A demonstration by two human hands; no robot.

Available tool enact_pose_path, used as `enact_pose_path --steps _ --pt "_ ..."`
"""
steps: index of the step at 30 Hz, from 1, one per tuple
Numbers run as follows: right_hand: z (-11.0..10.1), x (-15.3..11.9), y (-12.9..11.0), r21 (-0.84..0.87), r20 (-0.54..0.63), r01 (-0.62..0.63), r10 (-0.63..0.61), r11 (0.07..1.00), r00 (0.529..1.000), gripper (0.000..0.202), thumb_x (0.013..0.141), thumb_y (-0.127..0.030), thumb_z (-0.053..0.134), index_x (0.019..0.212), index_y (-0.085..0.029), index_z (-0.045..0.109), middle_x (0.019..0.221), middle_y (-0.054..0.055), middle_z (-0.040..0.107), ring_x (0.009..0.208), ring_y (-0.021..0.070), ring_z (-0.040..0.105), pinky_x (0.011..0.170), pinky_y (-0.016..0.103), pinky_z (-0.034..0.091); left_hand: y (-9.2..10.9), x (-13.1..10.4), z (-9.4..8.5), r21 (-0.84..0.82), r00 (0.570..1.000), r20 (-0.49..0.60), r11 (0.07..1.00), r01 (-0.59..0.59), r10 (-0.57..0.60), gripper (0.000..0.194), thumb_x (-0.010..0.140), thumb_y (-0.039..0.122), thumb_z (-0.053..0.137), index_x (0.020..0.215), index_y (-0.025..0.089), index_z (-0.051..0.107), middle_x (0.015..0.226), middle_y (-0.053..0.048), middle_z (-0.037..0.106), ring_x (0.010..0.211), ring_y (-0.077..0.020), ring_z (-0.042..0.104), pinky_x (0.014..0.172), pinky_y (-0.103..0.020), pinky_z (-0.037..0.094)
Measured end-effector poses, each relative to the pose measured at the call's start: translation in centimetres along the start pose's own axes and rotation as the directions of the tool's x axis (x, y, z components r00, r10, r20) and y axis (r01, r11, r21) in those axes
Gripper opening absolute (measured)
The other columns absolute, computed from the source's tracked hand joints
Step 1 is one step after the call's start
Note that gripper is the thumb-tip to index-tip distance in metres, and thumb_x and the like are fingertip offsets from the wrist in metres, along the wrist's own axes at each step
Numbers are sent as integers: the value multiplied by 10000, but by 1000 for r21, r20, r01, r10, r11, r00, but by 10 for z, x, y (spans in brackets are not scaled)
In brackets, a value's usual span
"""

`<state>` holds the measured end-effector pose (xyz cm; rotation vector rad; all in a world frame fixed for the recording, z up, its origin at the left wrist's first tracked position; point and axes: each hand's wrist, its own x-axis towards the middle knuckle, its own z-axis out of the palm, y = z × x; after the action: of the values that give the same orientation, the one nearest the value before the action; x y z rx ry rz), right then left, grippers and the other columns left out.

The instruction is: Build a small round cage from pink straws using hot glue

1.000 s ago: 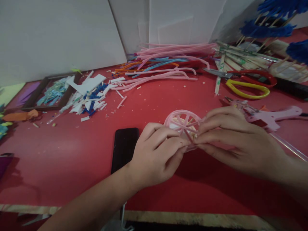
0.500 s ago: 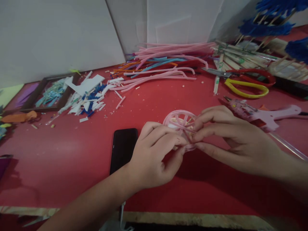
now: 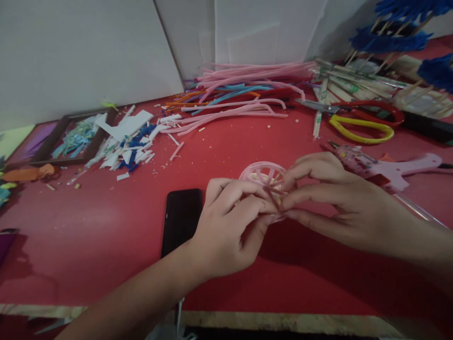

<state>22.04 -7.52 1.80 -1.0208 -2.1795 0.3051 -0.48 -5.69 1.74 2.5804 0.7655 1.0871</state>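
Both hands pinch the little pink wheel [image 3: 264, 175]: left hand [image 3: 230, 226] and right hand [image 3: 339, 198] fingertips meet at its near rim. Looks like spoke-fitting; next move needs steady, gentle pressure.

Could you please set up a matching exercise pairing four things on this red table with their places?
Things:
1. pink wheel
2. black phone
3. scissors
4. glue gun

Places:
A. flat on the table, just left of the left hand
B. far right, beyond the glue gun, near the wooden sticks
C. pinched between the fingertips of both hands
D. lying behind the right hand

Pairs: 1-C, 2-A, 3-B, 4-D
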Motion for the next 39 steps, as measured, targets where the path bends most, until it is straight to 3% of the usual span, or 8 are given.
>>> enact_pose_path --steps 8,12,16,20,25,29,34,39 --pt "-1 1 3 -61 39 93 -91 994 995 174 970 -225 541 958 -327 681 1000 23 680 1015 220 617 864 393 520 -1 0 -4 142 999 37 989 -32 27 97 921 145 609 897 215 672 1103 -54 713 1001 -193 598 899 -364 421" --pt "-2 -1 7 -174 24 244 -243 954 970 159 969 -158 539 991 -266 654 990 15 727 1049 201 649 853 379 509 -1 -2 -8 307 987 -15 940 -150 162 128 909 126 658 864 242 689 1002 14 748 919 -183 557 847 -338 422" --pt "-9 -5 13 -199 63 346 -340 917 938 169 951 -148 587 1015 -280 670 981 -6 766 1051 194 684 851 374 531 -1 -1 -11 317 991 20 939 -134 135 101 935 199 670 871 257 722 1020 26 748 907 -179 538 838 -326 423" --pt "-9 -5 16 -173 53 305 -300 937 952 198 955 -187 588 1038 -333 693 986 -18 762 1059 193 681 862 367 546 -1 2 -11 258 997 38 963 -76 69 94 933 294 692 860 259 741 1008 1 726 926 -188 520 838 -324 411" --pt "1 -4 13 -158 -60 227 -239 961 969 139 964 -228 574 966 -301 693 983 21 709 1008 198 631 889 380 523 0 -1 -6 269 996 -15 959 -86 93 52 916 211 708 873 238 717 1001 8 735 926 -175 545 841 -324 406" --pt "2 -3 8 -123 -38 139 -145 983 989 140 963 -238 571 953 -298 697 1014 35 674 974 208 597 850 381 513 0 -4 -3 260 995 -54 963 -72 89 42 919 213 708 910 254 706 956 37 748 838 -152 569 822 -327 413" --pt "1 -2 1 -110 -21 51 -53 993 998 108 963 -277 581 947 -306 684 1024 37 663 961 221 597 840 398 501 1 0 -7 286 999 26 957 -53 48 52 905 309 727 893 260 736 1015 -5 718 953 -202 548 872 -368 392" --pt "1 -1 -1 -125 -13 61 -64 990 998 133 971 -254 562 920 -297 677 1006 38 658 956 219 586 818 391 494 2 2 -9 276 998 58 961 -27 12 90 921 255 692 845 254 739 1074 -18 689 973 -210 514 897 -377 377"
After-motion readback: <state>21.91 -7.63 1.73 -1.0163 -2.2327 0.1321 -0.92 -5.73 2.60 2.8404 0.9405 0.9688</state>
